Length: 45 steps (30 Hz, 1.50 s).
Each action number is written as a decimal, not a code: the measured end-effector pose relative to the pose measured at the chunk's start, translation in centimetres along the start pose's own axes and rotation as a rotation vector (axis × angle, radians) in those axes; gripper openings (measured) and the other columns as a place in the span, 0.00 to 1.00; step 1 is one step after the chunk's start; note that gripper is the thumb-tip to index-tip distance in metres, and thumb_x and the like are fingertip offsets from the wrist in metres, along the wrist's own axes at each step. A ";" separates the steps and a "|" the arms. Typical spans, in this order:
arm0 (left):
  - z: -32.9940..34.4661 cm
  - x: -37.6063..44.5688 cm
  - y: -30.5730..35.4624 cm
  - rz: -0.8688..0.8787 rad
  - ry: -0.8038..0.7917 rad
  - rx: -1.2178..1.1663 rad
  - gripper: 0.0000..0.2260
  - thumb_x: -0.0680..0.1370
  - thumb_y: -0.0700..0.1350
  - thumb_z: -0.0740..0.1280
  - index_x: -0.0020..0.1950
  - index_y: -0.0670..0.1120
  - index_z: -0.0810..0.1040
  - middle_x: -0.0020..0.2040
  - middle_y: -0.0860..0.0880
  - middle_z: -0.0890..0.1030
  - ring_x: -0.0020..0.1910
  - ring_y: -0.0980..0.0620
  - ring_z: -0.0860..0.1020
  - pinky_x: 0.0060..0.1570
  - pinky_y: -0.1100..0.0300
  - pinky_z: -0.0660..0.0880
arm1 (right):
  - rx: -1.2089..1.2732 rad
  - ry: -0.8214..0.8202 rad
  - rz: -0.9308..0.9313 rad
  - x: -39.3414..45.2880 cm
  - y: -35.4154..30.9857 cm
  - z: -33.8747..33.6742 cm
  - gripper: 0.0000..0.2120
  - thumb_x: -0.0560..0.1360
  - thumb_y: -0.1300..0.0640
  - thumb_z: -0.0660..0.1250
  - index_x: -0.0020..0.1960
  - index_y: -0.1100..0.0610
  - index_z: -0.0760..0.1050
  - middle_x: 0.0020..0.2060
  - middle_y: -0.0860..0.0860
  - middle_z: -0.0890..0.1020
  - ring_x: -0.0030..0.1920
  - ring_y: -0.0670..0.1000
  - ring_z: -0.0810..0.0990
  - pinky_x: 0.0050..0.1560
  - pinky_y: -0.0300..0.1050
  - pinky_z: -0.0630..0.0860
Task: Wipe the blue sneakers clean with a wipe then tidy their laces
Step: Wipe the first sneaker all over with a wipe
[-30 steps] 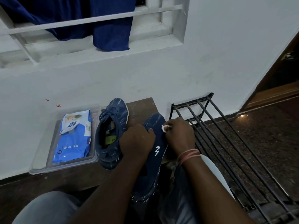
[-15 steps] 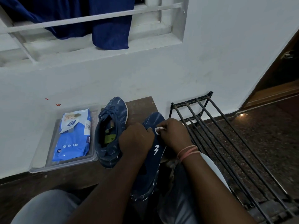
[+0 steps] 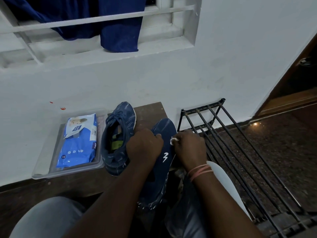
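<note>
Two blue sneakers are in front of me. One sneaker [image 3: 118, 133] stands on the brown bench with its opening up and laces showing. The other sneaker [image 3: 162, 160] lies tilted on its side across my lap and the bench edge, a white logo on its side. My left hand [image 3: 144, 146] grips its upper from the left. My right hand [image 3: 190, 148] pinches a small crumpled white wipe [image 3: 172, 140] against the sneaker's right side near the toe.
A blue pack of wipes [image 3: 78, 141] lies in a clear plastic tray [image 3: 42, 172] on the bench's left. A black metal shoe rack [image 3: 240, 152] stands to the right on the dark floor. White wall and window ledge behind, blue cloth [image 3: 118, 30] hanging.
My right hand with the wipe has shifted slightly along the sneaker's side near the toe, first left, then back right. My left hand keeps its hold.
</note>
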<state>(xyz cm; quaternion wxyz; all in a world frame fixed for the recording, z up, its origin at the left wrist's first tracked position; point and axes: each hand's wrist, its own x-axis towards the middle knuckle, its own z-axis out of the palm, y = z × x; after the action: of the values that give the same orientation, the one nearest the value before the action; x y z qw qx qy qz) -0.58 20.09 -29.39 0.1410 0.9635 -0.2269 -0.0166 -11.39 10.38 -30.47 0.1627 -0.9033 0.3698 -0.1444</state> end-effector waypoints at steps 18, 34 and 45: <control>0.2 0.1 0.0 -0.016 -0.013 -0.031 0.21 0.77 0.62 0.63 0.47 0.45 0.83 0.44 0.45 0.84 0.45 0.41 0.84 0.38 0.57 0.70 | 0.082 -0.092 0.049 0.2 0.8 -0.8 0.07 0.73 0.55 0.70 0.46 0.47 0.86 0.45 0.46 0.85 0.45 0.49 0.83 0.50 0.44 0.79; -0.1 -0.2 0.0 0.032 -0.010 0.017 0.21 0.80 0.61 0.62 0.51 0.45 0.84 0.47 0.45 0.85 0.47 0.41 0.84 0.40 0.57 0.70 | 0.577 0.134 0.132 2.3 1.4 0.9 0.06 0.77 0.55 0.70 0.49 0.52 0.86 0.43 0.43 0.85 0.45 0.44 0.81 0.48 0.38 0.75; -0.1 -0.2 0.0 0.042 -0.020 0.026 0.21 0.80 0.62 0.62 0.50 0.46 0.84 0.46 0.46 0.85 0.46 0.42 0.84 0.38 0.57 0.71 | 0.502 0.040 -0.025 3.3 1.5 1.7 0.09 0.78 0.58 0.69 0.53 0.50 0.86 0.45 0.48 0.80 0.45 0.47 0.80 0.49 0.43 0.76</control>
<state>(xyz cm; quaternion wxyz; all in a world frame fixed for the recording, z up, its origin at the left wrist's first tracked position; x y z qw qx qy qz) -0.72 20.19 -29.27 0.1267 0.9600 -0.2488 -0.0205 -9.44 7.32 -32.13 0.3729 -0.8360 0.3144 -0.2514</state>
